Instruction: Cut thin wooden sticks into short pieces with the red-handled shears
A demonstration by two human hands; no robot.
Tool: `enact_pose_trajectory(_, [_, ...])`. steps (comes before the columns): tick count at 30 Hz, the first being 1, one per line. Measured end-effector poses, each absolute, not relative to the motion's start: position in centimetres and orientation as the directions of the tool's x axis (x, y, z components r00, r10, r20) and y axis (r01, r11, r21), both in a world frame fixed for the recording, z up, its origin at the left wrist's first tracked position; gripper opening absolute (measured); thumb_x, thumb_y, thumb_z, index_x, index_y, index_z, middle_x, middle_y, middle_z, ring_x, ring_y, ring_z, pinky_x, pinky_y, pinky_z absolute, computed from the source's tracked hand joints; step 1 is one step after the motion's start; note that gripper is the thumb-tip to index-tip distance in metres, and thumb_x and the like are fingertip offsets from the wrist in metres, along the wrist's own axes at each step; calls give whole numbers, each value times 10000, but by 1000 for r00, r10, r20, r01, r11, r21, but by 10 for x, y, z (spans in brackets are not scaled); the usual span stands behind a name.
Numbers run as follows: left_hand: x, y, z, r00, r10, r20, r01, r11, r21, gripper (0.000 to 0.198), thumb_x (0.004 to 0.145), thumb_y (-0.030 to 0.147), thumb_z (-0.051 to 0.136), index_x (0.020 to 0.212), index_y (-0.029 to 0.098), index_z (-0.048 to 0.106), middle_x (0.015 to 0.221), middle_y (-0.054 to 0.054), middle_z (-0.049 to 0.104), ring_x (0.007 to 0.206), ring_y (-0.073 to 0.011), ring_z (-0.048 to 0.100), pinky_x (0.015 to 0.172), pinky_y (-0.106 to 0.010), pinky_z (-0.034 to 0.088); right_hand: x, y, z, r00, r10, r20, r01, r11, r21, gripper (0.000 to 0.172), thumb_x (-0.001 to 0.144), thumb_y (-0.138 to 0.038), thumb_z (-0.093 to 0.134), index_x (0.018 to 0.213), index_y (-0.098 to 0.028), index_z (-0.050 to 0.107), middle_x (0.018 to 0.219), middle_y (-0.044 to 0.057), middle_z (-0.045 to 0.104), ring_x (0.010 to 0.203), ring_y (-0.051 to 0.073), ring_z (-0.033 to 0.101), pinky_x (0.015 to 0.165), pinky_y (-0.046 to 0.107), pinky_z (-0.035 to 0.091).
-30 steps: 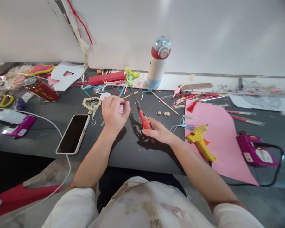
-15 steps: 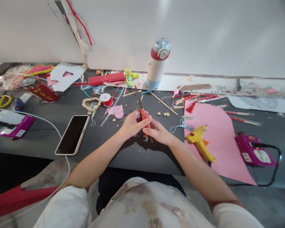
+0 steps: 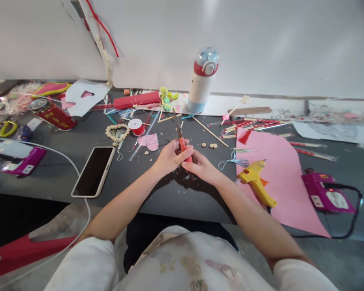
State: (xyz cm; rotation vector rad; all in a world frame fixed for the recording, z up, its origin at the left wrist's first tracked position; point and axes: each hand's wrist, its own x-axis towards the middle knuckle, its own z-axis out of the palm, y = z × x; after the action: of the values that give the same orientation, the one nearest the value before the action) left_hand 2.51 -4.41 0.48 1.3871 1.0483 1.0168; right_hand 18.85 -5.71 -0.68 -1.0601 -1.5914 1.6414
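Both of my hands meet over the dark table (image 3: 157, 194) on a pair of red-handled scissors (image 3: 182, 144). My right hand (image 3: 202, 165) wraps the handles from below. My left hand (image 3: 169, 157) grips the same red handles from the left, fingers closed. The dark blades (image 3: 177, 126) point away from me toward the back of the table. A small pink paper heart (image 3: 152, 142) lies just left of the blades, beside a red ribbon spool (image 3: 136, 126) and a beaded heart ring (image 3: 117, 133).
A yellow glue gun (image 3: 256, 182) rests on a pink paper sheet (image 3: 279, 173) to the right, with a purple device (image 3: 324, 192) beyond. A phone (image 3: 93, 171) lies on the left. A white bottle (image 3: 202, 81), a red can (image 3: 53, 114) and sticks (image 3: 209, 131) crowd the back.
My left hand left the pink heart on the table and came across to the scissors, where it now grips the handles together with my right hand.
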Motion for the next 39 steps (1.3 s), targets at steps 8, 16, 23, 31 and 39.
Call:
enact_pose_trajectory(8, [-6, -34, 28, -83, 736, 672, 795, -358, 490, 332, 892, 458, 609, 1095, 195, 586, 1110, -124, 633, 1111, -273, 576, 1012, -459, 421, 197, -54, -3, -457, 877, -150, 254, -32, -967, 464, 765, -564, 696, 994, -196, 528, 788, -5, 538, 707, 153, 493, 641, 301, 411])
enact_pose_trajectory(16, [-30, -23, 28, 32, 697, 717, 870, -372, 323, 127, 926, 275, 563, 944, 219, 674, 890, -47, 714, 913, -219, 630, 897, -385, 460, 196, -62, 12, -546, 826, -140, 414, 121, -902, 440, 757, -537, 704, 928, -200, 479, 739, -40, 480, 641, 121, 417, 595, 271, 314])
enact_pose_trajectory(23, [-34, -20, 32, 47, 632, 774, 812, -476, 338, 219, 950, 336, 537, 830, 217, 677, 800, -30, 714, 810, -180, 648, 807, -337, 489, 193, -66, 20, -540, 835, -110, 442, 169, -881, 456, 715, -485, 733, 926, -205, 442, 744, -39, 500, 627, 114, 414, 593, 265, 320])
enact_pose_trajectory(31, [-35, -20, 37, 86, 654, 752, 785, -510, 353, 268, 964, 376, 494, 801, 239, 657, 791, -36, 709, 806, -196, 650, 803, -372, 500, 192, -69, 23, -523, 847, -94, 452, 182, -873, 483, 693, -455, 748, 978, -190, 461, 792, -22, 524, 643, 115, 428, 604, 264, 344])
enact_pose_trajectory(39, [-35, -21, 37, 106, 647, 755, 793, -513, 328, 249, 965, 345, 484, 813, 235, 648, 794, -30, 711, 809, -192, 651, 790, -363, 503, 194, -67, 20, -554, 831, -48, 419, 229, -879, 468, 718, -484, 741, 866, -217, 386, 729, -50, 480, 613, 104, 398, 579, 259, 307])
